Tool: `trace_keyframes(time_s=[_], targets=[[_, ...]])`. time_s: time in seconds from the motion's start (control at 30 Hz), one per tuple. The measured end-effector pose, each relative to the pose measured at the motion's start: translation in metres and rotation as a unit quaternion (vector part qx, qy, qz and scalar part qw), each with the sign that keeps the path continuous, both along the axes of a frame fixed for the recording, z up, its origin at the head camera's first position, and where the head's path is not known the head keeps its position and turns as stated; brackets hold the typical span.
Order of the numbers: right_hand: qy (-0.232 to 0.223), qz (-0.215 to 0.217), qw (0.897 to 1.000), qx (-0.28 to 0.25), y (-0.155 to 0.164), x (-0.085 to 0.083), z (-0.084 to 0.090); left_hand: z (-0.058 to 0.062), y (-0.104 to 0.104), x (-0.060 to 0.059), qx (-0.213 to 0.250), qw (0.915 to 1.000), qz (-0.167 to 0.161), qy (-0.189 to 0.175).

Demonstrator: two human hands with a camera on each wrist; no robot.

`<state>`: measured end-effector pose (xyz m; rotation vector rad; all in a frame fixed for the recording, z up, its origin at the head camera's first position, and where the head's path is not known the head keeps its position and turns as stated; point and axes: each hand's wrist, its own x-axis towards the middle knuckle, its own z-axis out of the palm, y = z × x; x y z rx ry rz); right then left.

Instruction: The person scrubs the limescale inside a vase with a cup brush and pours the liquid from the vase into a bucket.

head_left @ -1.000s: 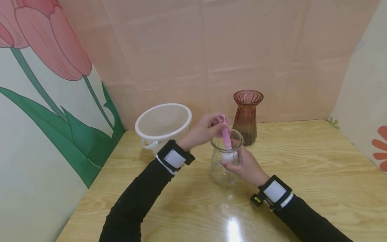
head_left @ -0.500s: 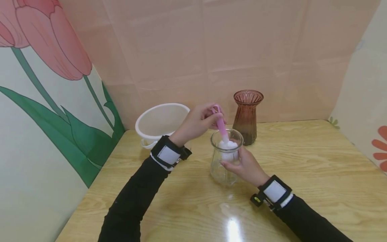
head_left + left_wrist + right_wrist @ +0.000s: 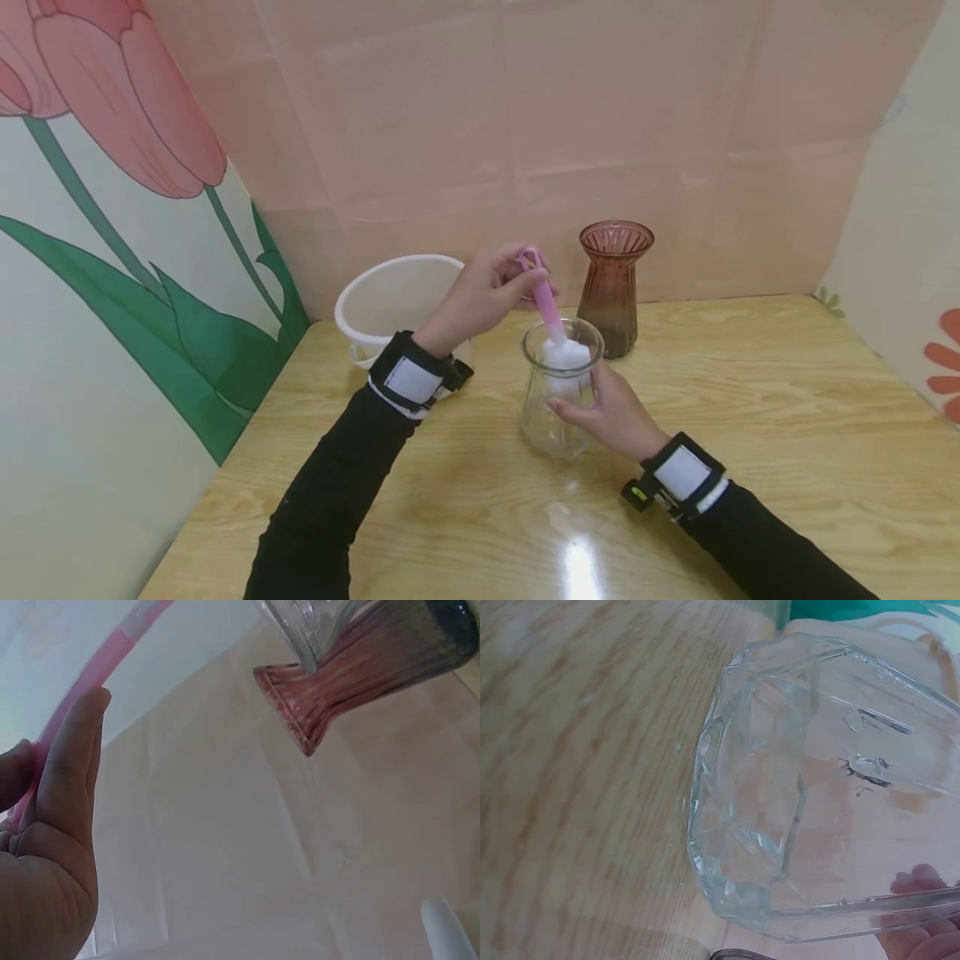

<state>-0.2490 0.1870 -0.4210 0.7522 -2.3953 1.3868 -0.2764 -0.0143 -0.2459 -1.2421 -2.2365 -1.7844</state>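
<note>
A pale wooden worktop (image 3: 750,400), glossy with a bright glare spot near its front edge, stands enclosed by a plain pink back wall (image 3: 600,108), a left wall (image 3: 97,275) painted with a large tulip, and a cream right wall (image 3: 915,250) with orange petals.

Both arms wear long black sleeves down to the wrists. Each wrist carries a black strap with a white rectangular patch and a white edge; the right strap (image 3: 678,477) also bears a small black unit with a yellow-green spot.
</note>
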Motion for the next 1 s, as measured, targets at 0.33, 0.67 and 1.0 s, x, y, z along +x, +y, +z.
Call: trace_keyframes(time_s=[0.33,0.67,1.0], targets=[[-0.012,-0.004,1.0,-0.005,-0.001,0.002,0.002,-0.012,0.008,-0.002,-0.025,0.9997,0.0,0.001],[-0.014,-0.001,1.0,-0.009,0.0,0.002,0.003,-0.024,0.017,-0.003,-0.048,0.9988,0.0,-0.012],[-0.041,0.016,0.999,-0.019,0.0,0.003,0.002,-0.038,0.027,-0.003,-0.1,0.9948,-0.005,-0.016]])
